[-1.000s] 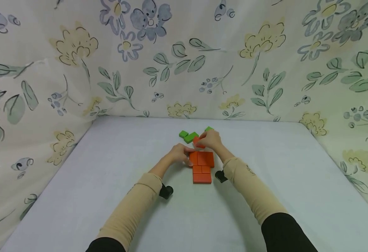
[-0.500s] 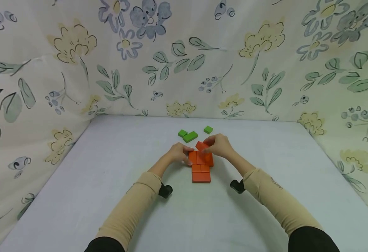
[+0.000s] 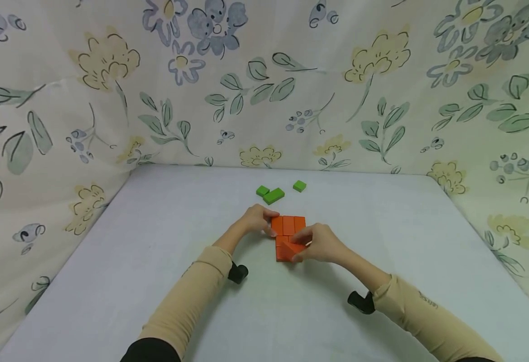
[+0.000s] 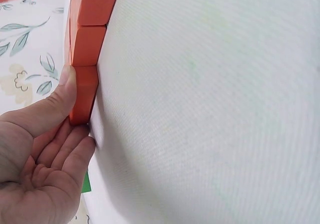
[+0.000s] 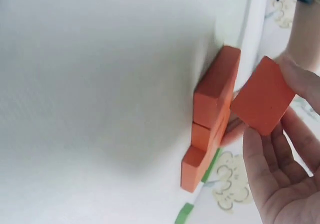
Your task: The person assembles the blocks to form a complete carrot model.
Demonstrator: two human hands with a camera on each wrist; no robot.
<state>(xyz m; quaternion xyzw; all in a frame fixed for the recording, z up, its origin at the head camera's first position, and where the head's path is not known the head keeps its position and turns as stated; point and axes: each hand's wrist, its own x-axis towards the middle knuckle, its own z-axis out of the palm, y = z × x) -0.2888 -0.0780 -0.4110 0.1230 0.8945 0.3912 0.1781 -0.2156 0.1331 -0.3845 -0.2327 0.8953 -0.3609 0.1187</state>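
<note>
On the white table lies a flat arrangement of orange-red building blocks point(image 3: 288, 225), set edge to edge. My left hand point(image 3: 256, 219) grips the end block point(image 4: 86, 91) at its far left corner, thumb on the near side and fingers at the far end. In my right hand point(image 3: 321, 243) a separate orange-red block point(image 5: 265, 96) is pinched between thumb and fingertips. It is held tilted, raised above the near part of the arrangement, and hides some of the blocks below it in the head view.
Behind the arrangement lie three green blocks: a small one point(image 3: 262, 191), a longer one point(image 3: 273, 196) beside it, and another small one point(image 3: 299, 186) farther right. A flower-patterned cloth point(image 3: 264, 100) hangs behind the white table point(image 3: 156, 216).
My right hand has carried its orange-red block from beside the green blocks, over the arrangement, towards me to its near end. My left hand has stayed at the corner.
</note>
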